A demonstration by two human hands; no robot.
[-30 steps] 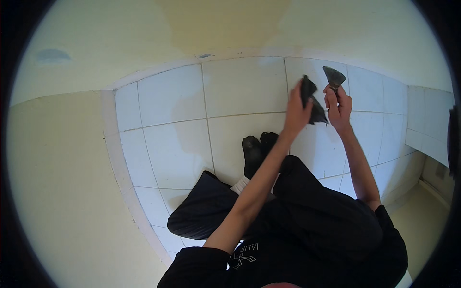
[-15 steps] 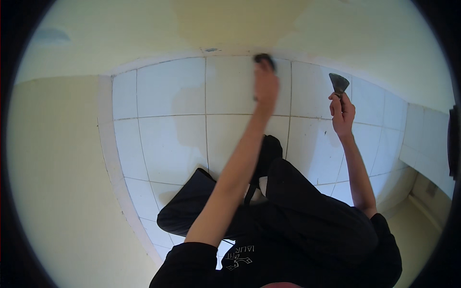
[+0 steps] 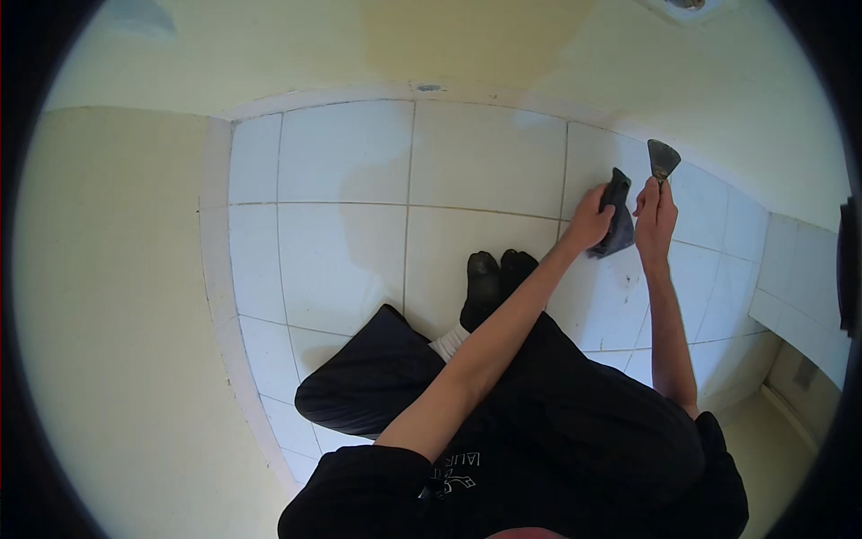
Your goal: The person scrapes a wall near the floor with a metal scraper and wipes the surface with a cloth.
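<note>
Black cloth (image 3: pixel 620 235) gripped in left hand (image 3: pixel 591 221), just beside right hand (image 3: pixel 656 216), which grips scraper (image 3: pixel 664 159) jutting beyond it.

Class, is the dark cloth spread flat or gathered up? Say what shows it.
Gathered up: the left hand grips the dark cloth in a bunch, its upper end narrow, its lower part looser.

You've a flr (image 3: pixel 489 171) of lg. wht tiles w/ thin dk. joints below you, a soft shadow across those at left. Your dk.-clad feet (image 3: pixel 483 283) rest on it, close tog.; some tiny dk. specks (image 3: pixel 628 281) lie to their right, too sm. to ID.
</note>
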